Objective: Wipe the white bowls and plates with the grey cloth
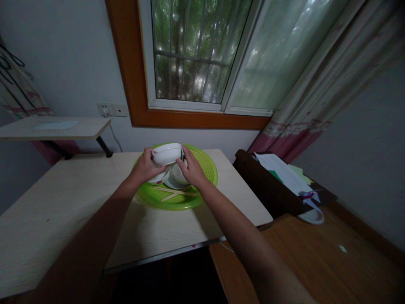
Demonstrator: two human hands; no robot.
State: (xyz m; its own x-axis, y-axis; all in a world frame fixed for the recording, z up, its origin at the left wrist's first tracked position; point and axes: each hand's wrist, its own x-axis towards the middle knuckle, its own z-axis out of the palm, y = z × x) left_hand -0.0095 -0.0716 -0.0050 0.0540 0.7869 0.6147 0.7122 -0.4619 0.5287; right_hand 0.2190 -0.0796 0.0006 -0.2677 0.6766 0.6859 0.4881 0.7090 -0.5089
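Between my two hands is a white bowl with a small floral pattern, tilted on its side above a round green plastic basket. My left hand grips the bowl's left side, and my right hand grips its right side. Below it in the basket sit a white cup or small bowl on a plate and another white dish, partly hidden by my left hand. Pale chopsticks lie crossed at the basket's near side.
The basket stands on a light wooden table. A raised shelf is at the left, and a window is behind. Right of the table, a dark brown piece of furniture carries papers.
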